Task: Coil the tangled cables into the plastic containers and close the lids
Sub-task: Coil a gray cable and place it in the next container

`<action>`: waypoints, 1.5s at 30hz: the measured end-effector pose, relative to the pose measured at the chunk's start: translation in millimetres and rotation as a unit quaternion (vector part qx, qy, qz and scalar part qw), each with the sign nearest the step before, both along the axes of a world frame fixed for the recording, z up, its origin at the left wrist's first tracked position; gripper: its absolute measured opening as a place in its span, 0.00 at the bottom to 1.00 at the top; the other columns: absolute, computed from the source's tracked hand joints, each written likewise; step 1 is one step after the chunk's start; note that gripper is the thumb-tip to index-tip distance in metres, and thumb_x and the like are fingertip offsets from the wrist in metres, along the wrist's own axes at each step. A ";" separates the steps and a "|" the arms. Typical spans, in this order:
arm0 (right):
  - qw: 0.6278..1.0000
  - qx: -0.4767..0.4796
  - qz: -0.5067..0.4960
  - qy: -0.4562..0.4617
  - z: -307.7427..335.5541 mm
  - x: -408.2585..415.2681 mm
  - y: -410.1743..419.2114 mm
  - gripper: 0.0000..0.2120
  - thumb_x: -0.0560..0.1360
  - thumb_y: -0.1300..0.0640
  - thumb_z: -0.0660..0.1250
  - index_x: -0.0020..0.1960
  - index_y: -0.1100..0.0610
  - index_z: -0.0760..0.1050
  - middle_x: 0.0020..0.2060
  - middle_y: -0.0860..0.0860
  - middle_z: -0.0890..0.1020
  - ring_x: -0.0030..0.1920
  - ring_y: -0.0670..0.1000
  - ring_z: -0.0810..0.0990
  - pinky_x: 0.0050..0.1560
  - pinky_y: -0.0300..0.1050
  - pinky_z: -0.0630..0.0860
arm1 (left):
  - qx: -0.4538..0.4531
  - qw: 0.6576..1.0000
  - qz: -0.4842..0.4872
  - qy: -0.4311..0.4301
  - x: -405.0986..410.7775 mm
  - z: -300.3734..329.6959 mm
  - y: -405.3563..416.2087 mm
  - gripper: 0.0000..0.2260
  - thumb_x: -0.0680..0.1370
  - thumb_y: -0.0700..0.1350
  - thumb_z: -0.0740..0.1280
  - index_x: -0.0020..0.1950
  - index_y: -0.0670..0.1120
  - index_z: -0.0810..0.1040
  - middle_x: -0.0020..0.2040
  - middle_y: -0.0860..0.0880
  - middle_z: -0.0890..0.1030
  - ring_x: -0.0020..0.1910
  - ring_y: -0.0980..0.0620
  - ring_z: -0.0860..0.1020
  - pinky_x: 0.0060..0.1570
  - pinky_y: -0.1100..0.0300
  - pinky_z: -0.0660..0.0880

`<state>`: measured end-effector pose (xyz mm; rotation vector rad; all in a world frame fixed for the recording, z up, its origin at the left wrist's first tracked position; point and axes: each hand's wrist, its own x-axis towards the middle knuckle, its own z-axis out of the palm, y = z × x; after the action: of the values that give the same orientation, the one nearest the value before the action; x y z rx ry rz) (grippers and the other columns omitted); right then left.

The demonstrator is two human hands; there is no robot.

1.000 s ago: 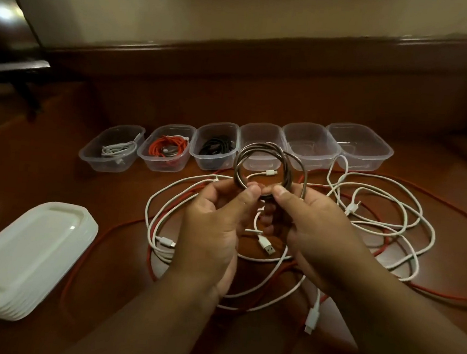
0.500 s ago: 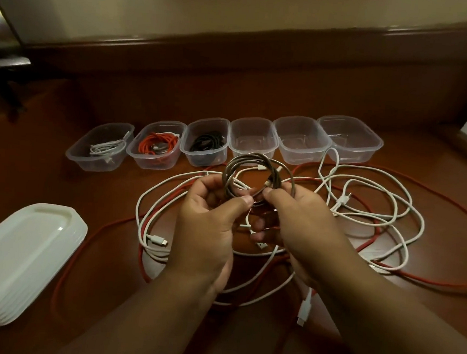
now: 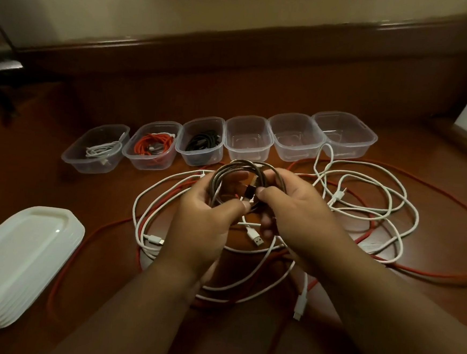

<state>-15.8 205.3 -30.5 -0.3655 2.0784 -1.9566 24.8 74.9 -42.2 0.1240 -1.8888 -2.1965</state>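
Head view: grey braided coil [image 3: 236, 178] now lowered and tilted flatter than a second ago, left hand [image 3: 209, 225] gripping its near side, right hand [image 3: 293, 218] pinching the plug end; likely tucking the tail before dropping into the fourth container [image 3: 248, 139]. Loose white cables [image 3: 364, 204] beneath, on reddish-brown floor [image 3: 44, 190]; lid stack [image 3: 16, 260] at left, dark baseboard [image 3: 236, 59] behind.

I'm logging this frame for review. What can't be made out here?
Head view:
- Lower part of the grey braided cable coil: hidden behind the left hand and right hand.
- Stack of white plastic lids: cut off by the left edge; count unclear.
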 end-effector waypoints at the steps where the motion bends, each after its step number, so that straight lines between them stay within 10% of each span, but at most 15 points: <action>1: 0.999 -0.031 0.014 -0.032 1.4 0.0 0.4 0.08 0.81 0.61 0.60 0.51 0.51 0.77 0.34 0.50 0.78 0.30 0.45 0.74 0.30 0.41 0.73 | 0.013 1.000 -0.002 -0.001 -0.4 1.2 -2.2 0.17 0.68 0.37 0.69 0.55 0.50 0.83 0.52 0.44 0.85 0.55 0.42 0.83 0.60 0.38 0.76; 5: 0.992 -0.086 0.040 -0.085 2.8 -0.9 2.3 0.08 0.83 0.59 0.58 0.56 0.54 0.76 0.34 0.52 0.76 0.31 0.47 0.74 0.30 0.41 0.72 | 0.034 0.999 -0.025 0.011 -1.6 5.1 -8.6 0.19 0.74 0.29 0.67 0.61 0.44 0.78 0.54 0.41 0.84 0.56 0.42 0.82 0.59 0.42 0.77; 10: 0.993 0.046 0.009 0.113 -2.1 -1.2 5.9 0.22 0.82 0.61 0.60 0.66 0.36 0.63 0.43 0.49 0.79 0.34 0.45 0.79 0.34 0.44 0.80 | -0.009 1.000 0.002 0.029 -2.2 1.8 -9.0 0.27 0.72 0.29 0.70 0.66 0.53 0.73 0.53 0.47 0.85 0.54 0.47 0.84 0.52 0.50 0.80; 15: 0.980 0.106 0.042 0.163 -5.9 -1.4 8.5 0.21 0.80 0.54 0.64 0.71 0.43 0.67 0.51 0.40 0.78 0.48 0.40 0.78 0.46 0.39 0.76 | -0.089 0.995 0.015 0.053 -0.3 0.0 -12.0 0.29 0.72 0.31 0.73 0.67 0.55 0.73 0.59 0.49 0.81 0.54 0.50 0.83 0.54 0.51 0.81; 20: 0.983 0.077 0.004 0.168 -6.9 -1.1 6.8 0.09 0.80 0.51 0.64 0.59 0.41 0.73 0.49 0.44 0.83 0.51 0.40 0.81 0.51 0.40 0.80 | -0.117 0.992 -0.031 0.038 2.6 1.5 -12.0 0.27 0.73 0.32 0.73 0.68 0.53 0.73 0.59 0.51 0.82 0.55 0.51 0.83 0.51 0.54 0.82; 27: 0.997 0.022 0.014 0.077 -4.4 -3.1 5.5 0.06 0.82 0.55 0.60 0.56 0.49 0.75 0.37 0.48 0.83 0.31 0.44 0.77 0.32 0.39 0.74 | -0.106 0.993 0.048 0.015 -2.3 2.4 -17.9 0.09 0.79 0.38 0.67 0.53 0.50 0.83 0.35 0.49 0.83 0.36 0.53 0.81 0.43 0.54 0.78; 32: 0.998 -0.059 -0.007 -0.024 -4.4 -9.0 6.0 0.07 0.83 0.57 0.59 0.54 0.56 0.76 0.33 0.49 0.82 0.29 0.46 0.73 0.30 0.41 0.71 | -0.123 0.991 0.056 0.014 -2.8 1.8 -15.6 0.08 0.79 0.40 0.68 0.53 0.52 0.83 0.44 0.47 0.85 0.41 0.47 0.82 0.49 0.45 0.81; 39: 0.993 0.108 0.041 0.022 19.9 -20.5 10.8 0.04 0.78 0.57 0.68 0.52 0.51 0.79 0.41 0.50 0.85 0.43 0.50 0.84 0.47 0.45 0.81 | -0.205 0.978 0.040 -0.018 -8.0 25.6 -34.2 0.07 0.77 0.40 0.71 0.50 0.52 0.83 0.42 0.49 0.85 0.42 0.51 0.84 0.47 0.45 0.83; 45: 0.978 0.177 0.009 0.111 55.6 -58.3 1.5 0.03 0.78 0.59 0.68 0.50 0.52 0.78 0.43 0.52 0.85 0.44 0.49 0.84 0.42 0.38 0.81 | -0.224 0.972 0.057 0.032 -41.2 44.6 -50.4 0.06 0.78 0.42 0.69 0.53 0.50 0.83 0.46 0.49 0.85 0.47 0.52 0.84 0.50 0.49 0.82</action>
<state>-74.1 206.7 25.1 -0.5427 2.4935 -1.5497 -16.4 24.5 2.4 0.0761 -2.2232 -1.6311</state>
